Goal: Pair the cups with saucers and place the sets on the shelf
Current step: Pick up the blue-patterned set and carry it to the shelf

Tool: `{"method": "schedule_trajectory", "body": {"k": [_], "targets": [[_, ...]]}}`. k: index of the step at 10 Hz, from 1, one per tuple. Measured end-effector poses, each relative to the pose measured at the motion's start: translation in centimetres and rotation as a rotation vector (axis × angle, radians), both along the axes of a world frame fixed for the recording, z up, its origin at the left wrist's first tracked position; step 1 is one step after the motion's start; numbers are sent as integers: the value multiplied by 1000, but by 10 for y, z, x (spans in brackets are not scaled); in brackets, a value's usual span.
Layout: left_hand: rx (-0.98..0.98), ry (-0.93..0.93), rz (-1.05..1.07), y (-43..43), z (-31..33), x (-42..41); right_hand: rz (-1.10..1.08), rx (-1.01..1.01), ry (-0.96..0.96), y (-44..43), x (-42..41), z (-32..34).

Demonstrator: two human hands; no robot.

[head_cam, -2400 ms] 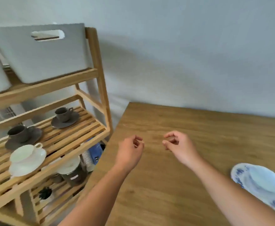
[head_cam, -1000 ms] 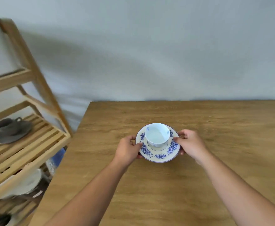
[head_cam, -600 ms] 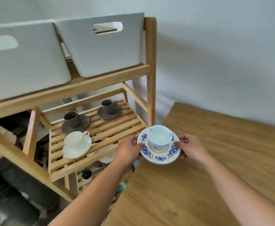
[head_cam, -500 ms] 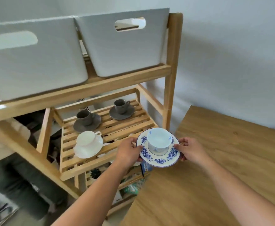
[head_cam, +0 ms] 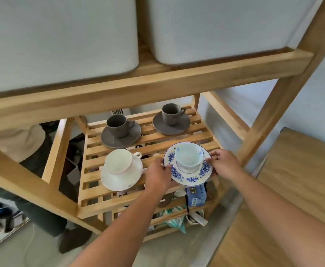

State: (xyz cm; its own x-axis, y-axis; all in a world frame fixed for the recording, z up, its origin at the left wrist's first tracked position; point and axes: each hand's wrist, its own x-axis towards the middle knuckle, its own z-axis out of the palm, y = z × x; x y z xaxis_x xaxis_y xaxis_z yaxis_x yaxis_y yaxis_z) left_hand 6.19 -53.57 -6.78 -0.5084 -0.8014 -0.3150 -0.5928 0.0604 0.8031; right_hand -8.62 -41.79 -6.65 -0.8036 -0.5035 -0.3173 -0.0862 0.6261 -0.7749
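I hold a blue-flowered saucer (head_cam: 191,176) by both edges, with a white cup (head_cam: 188,157) standing on it. My left hand (head_cam: 158,176) grips its left rim and my right hand (head_cam: 225,164) its right rim. The set hovers over the front right corner of the slatted wooden shelf (head_cam: 177,139). On that shelf stand a white cup and saucer (head_cam: 119,168) at front left, a grey cup and saucer (head_cam: 120,130) at back left, and another grey set (head_cam: 171,118) at back right.
Two pale grey storage bins (head_cam: 215,26) sit on the shelf level above, whose wooden rail (head_cam: 138,87) crosses the view. A lower shelf holds a blue box (head_cam: 196,195) and oddments. The wooden table (head_cam: 292,189) is at right. A person's legs show at left.
I lifted the cup and saucer set off the table and carried it left to the shelf. It now hangs over the shelf's front right corner, and the view has closed in.
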Motion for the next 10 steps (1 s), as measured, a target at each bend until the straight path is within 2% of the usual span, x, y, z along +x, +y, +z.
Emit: {"method": "schedule_trajectory", "body": {"k": [3, 6, 8, 9, 10], "targets": [[102, 49, 67, -27, -24, -30, -4, 56, 80, -28, -26, -16], [34, 38, 39, -27, -27, -31, -10, 52, 93, -31, -28, -23], [52, 16, -24, -30, -23, -27, 46, 132, 140, -29, -24, -18], [28, -29, -77, -28, -14, -22, 73, 164, 149, -22, -22, -11], [-76, -111, -113, -17, -1, -8, 139, 227, 218, -6, -10, 3]]}}
